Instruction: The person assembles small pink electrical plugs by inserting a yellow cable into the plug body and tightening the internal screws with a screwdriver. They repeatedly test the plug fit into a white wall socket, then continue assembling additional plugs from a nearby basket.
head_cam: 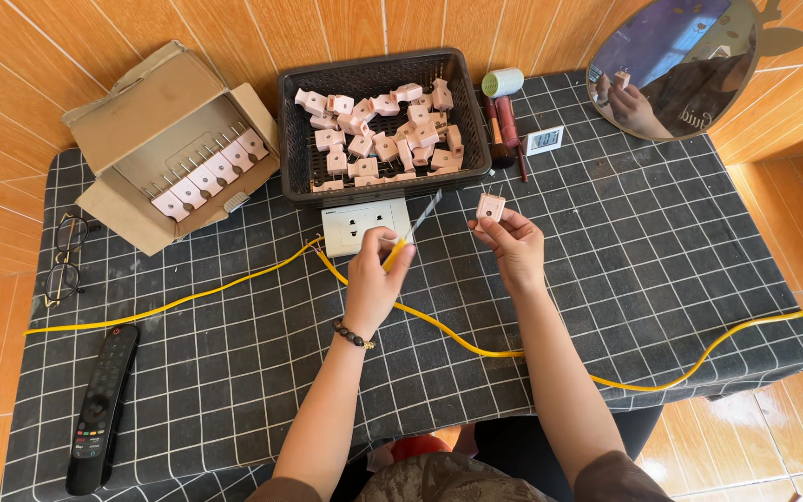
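My left hand [373, 280] grips a screwdriver [414, 229] with a yellow handle, its shaft pointing up and right over a white wall socket plate [355, 229] on the table. My right hand [511, 246] pinches a small pink plug adapter [490, 205] by its lower edge and holds it upright, just right of the screwdriver tip. The tip and the adapter are apart. A yellow cable [476, 348] runs from the socket plate across the table under my forearms.
A black basket [296, 152] behind the socket holds several pink adapters [378, 138]. A cardboard box [155, 121] at back left holds a row of them. Eyeglasses [65, 258], a black remote [101, 409], a round mirror [673, 65], a small clock [545, 140] and a mallet [506, 107] lie around.
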